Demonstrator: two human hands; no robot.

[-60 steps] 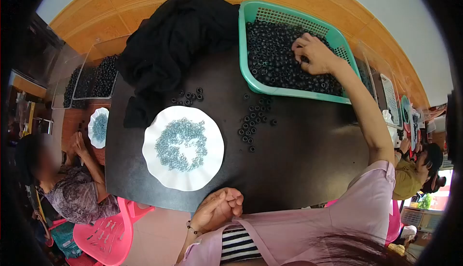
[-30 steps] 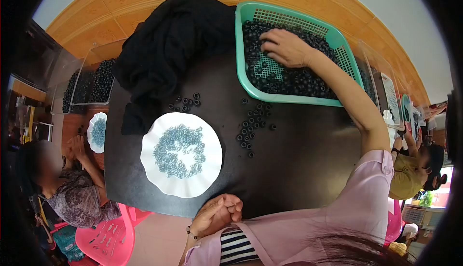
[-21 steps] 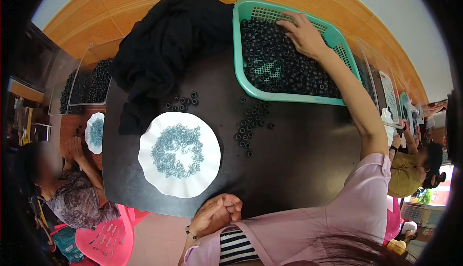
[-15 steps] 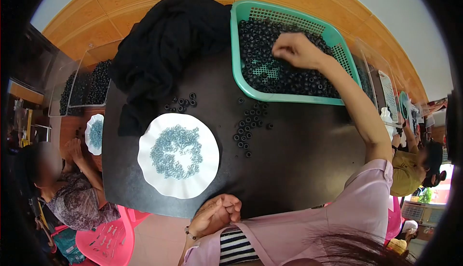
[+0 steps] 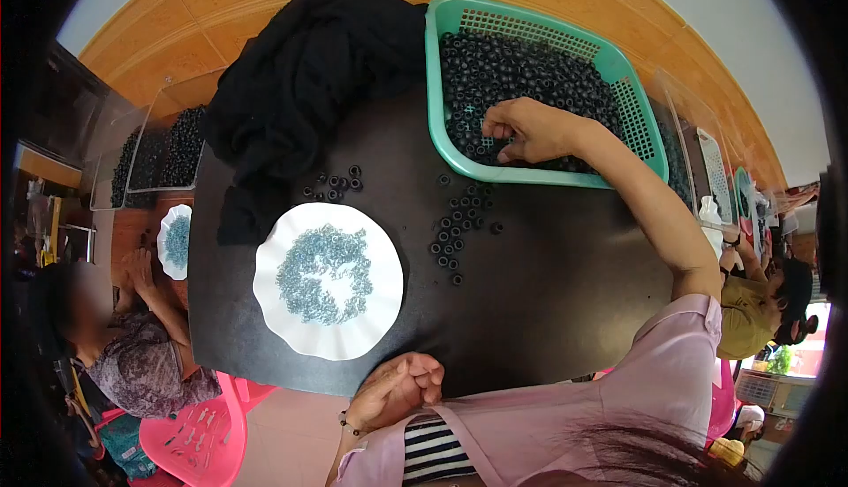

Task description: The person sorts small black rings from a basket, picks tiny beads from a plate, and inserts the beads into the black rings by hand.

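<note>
My right hand (image 5: 530,131) reaches into a green plastic basket (image 5: 435,98) at the back, over many small black ring-shaped pieces (image 5: 548,67). Its thumb and fingers are apart, and I see nothing between them. My left hand (image 5: 402,388) rests at the front table edge with its fingers curled in; whatever it may hold is hidden. Close to it stands a white wavy-rimmed plate (image 5: 384,310) bearing many tiny clear bluish pieces (image 5: 300,284). A loose group of black rings (image 5: 455,231) lies on the dark table between plate and basket.
Black cloth (image 5: 309,72) is heaped at the back left, with several black rings (image 5: 334,185) before it. Clear bins (image 5: 168,156) of black pieces stand farther left. One person (image 5: 146,354) sits left near another plate (image 5: 177,241); another person (image 5: 751,315) is at right.
My right hand has moved down and slightly left within the basket, toward its near side, and its fingers have spread. My left hand stays put.
</note>
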